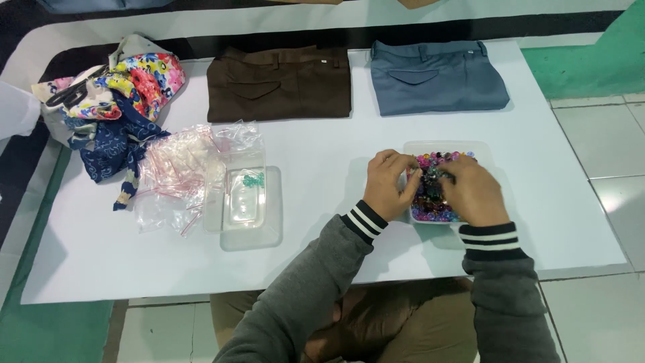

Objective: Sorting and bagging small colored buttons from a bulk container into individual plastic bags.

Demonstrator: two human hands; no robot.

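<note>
Right of centre on the white table (322, 154), a clear plastic tray (480, 149) holds small glossy multicoloured beads (433, 202); left hand (391, 183) and right hand (472, 189) curl in, grasp unclear; beads look light, hard, slippery, best pinched singly.

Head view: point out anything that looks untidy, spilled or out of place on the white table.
Nothing is spilled: the beads stay inside their clear tray, where the left hand and right hand dig. The one untidy spot is the far left, where patterned cloths lie heaped and clear zip bags sprawl loosely. Both trousers are neatly folded.
</note>
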